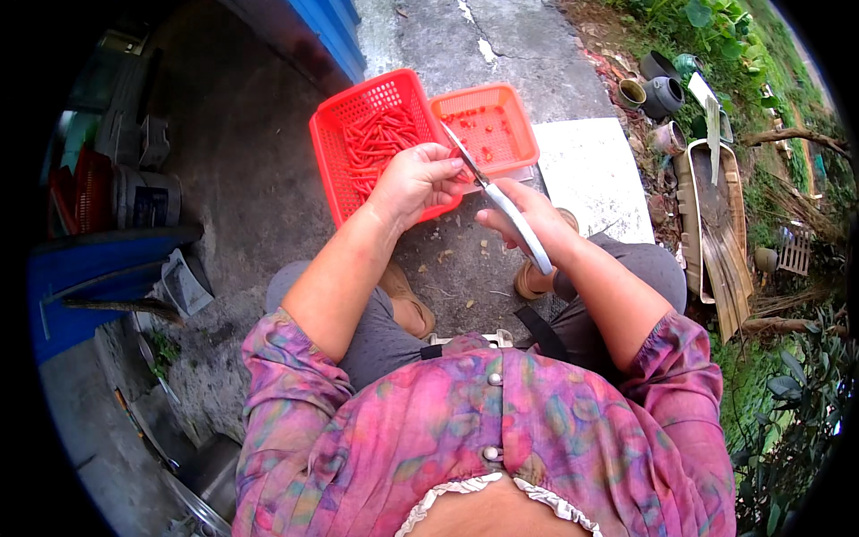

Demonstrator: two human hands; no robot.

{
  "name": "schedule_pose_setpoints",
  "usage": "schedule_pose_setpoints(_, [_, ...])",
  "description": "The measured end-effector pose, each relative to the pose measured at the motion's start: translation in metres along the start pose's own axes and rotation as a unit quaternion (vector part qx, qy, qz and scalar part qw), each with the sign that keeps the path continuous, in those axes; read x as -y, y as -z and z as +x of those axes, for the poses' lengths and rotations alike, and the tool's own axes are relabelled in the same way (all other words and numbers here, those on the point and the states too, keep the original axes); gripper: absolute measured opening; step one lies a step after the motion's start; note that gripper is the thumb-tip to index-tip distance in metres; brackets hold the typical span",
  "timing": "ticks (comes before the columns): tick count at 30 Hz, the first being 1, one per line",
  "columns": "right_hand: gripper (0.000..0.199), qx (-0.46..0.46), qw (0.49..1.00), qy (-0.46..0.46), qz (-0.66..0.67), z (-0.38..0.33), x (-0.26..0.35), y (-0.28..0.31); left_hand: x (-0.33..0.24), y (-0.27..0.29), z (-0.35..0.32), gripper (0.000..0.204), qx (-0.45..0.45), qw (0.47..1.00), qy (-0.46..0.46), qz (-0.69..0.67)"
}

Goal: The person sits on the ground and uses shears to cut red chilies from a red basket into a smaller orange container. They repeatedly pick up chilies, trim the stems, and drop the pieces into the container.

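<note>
The right hand, right of the frame's centre, was curled around the pale handle of the scissors, whose blades slanted up and left past the left fingertips. Left of it, the left hand had its thumb and fingers bent in to a narrow gap; red showed at their tips, but whether they gripped a pepper could not be told. Slender red peppers lay heaped in the red basket, upper centre, while small red pieces were scattered in the orange-pink tray just to its right. The step looked like snipping peppers. To do it well, each pepper would want a firm pinch close to the cut, with the left thumb drawn back from the blade line, since the metal passed very near it. Snipping low over the tray would likely keep pieces from straying into the basket.
</note>
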State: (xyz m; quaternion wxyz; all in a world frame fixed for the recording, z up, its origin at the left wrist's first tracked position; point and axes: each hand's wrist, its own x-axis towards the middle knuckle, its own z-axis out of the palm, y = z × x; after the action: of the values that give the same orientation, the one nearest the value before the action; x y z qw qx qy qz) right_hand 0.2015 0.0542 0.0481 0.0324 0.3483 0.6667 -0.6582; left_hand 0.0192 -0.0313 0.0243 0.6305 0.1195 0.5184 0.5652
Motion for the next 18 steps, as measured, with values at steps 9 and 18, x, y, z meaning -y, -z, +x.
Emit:
schedule_pose_setpoints(9, [0.035,-0.018,1.0,-0.009,0.001,-0.001,0.0,0.003,0.013,0.0,0.003,0.01,0.023,1.0,0.01,0.002])
schedule_pose_setpoints(18, [0.019,-0.022,0.995,-0.086,0.051,-0.002,0.003,0.007,0.017,0.002,0.012,0.015,-0.035,0.995,-0.027,0.088])
